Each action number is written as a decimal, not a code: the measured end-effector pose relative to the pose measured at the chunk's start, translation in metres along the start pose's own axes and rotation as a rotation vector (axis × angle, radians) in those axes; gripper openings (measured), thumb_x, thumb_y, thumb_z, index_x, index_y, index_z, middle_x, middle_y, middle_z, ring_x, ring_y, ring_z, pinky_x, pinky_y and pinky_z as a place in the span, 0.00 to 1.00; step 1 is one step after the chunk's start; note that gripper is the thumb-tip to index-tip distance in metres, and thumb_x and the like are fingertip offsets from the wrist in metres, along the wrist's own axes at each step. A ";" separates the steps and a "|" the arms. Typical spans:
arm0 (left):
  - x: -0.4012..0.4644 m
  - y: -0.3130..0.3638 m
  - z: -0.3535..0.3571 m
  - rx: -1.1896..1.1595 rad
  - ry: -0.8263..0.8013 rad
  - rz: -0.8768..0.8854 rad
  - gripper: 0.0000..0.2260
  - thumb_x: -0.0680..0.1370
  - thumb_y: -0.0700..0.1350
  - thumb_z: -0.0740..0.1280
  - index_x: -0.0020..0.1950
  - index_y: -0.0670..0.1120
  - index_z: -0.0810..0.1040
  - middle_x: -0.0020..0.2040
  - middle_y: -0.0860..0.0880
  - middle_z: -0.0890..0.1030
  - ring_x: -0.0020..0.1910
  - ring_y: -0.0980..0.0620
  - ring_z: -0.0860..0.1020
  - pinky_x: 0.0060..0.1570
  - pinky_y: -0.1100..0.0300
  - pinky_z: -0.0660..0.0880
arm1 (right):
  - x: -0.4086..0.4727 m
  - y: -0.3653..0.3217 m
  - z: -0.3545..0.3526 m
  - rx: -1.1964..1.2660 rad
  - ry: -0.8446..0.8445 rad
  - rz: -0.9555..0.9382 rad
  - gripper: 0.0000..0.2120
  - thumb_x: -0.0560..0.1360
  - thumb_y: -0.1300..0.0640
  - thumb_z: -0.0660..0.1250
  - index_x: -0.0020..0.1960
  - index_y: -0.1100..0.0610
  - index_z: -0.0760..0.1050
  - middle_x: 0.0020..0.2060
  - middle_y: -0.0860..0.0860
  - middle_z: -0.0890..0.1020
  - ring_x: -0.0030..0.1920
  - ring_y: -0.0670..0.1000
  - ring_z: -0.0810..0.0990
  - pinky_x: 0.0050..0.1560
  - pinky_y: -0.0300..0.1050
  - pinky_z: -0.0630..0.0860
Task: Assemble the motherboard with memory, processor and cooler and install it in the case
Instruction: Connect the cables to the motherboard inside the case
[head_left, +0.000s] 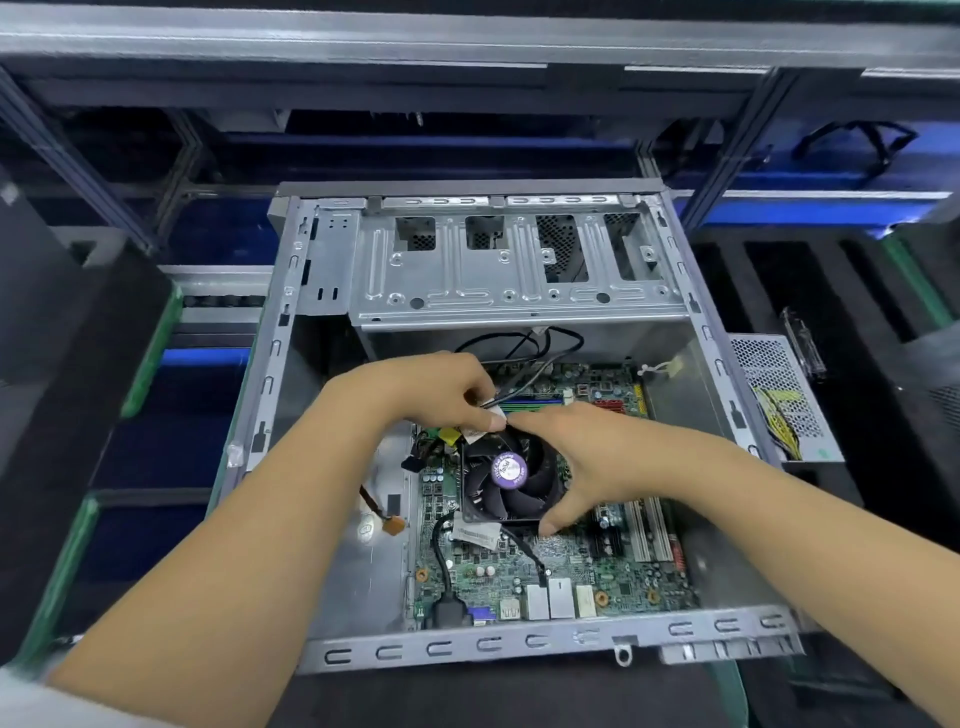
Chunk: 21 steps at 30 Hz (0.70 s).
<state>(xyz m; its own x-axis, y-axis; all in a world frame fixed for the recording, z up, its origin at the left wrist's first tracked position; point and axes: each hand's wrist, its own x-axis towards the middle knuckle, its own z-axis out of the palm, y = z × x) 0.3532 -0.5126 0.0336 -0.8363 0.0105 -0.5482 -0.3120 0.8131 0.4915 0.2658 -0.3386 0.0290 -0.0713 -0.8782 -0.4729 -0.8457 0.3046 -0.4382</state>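
Head view of the open case (691, 317), lying on its side on the surface, with the motherboard (571, 566) already seated on its floor and the cooler (506, 475) mounted near the board's centre. The right hand (597, 462) spans the cooler from the right, its grip wide: fingers reach over the far right corner of the fan frame and the thumb reaches the near right corner, bracing the frame rather than closing round it. The left hand (441, 395) sits just beyond the cooler's far left corner, its grip pinched on the end of a thin black cable (524, 382) that trails away to the far right, over the memory slots (535, 402) – whether a module is fitted there cannot be told. The relation that governs the next move: the cable end lies at the far left edge of the cooler, directly under the left grip, and runs from near left to far right across the board. The left hand is therefore the nearer one to route or plug it – probably into a header beside the cooler, hidden under the fingers.
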 end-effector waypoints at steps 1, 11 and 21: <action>0.001 0.000 0.000 0.021 0.022 -0.010 0.19 0.79 0.55 0.63 0.40 0.39 0.75 0.32 0.47 0.71 0.31 0.50 0.67 0.34 0.57 0.62 | 0.000 0.000 0.001 0.008 -0.008 0.002 0.49 0.60 0.41 0.78 0.73 0.51 0.59 0.65 0.49 0.73 0.63 0.51 0.71 0.60 0.41 0.68; 0.020 -0.020 0.011 0.244 0.077 -0.286 0.14 0.82 0.52 0.57 0.58 0.42 0.72 0.56 0.44 0.77 0.48 0.47 0.73 0.50 0.56 0.70 | -0.002 -0.001 0.006 -0.048 -0.108 0.093 0.62 0.60 0.38 0.77 0.77 0.50 0.36 0.74 0.49 0.55 0.72 0.52 0.59 0.68 0.48 0.66; 0.023 -0.024 0.012 0.262 0.061 -0.339 0.22 0.82 0.50 0.59 0.72 0.40 0.62 0.68 0.43 0.71 0.63 0.45 0.72 0.59 0.58 0.68 | 0.005 -0.011 0.011 -0.214 0.041 -0.009 0.45 0.61 0.49 0.78 0.70 0.57 0.58 0.55 0.51 0.68 0.50 0.49 0.66 0.44 0.42 0.68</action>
<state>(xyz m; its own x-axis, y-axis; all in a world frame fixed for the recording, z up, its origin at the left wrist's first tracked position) 0.3473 -0.5253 0.0011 -0.7338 -0.3109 -0.6040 -0.4552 0.8851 0.0974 0.2807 -0.3419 0.0232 -0.0810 -0.8963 -0.4360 -0.9390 0.2153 -0.2682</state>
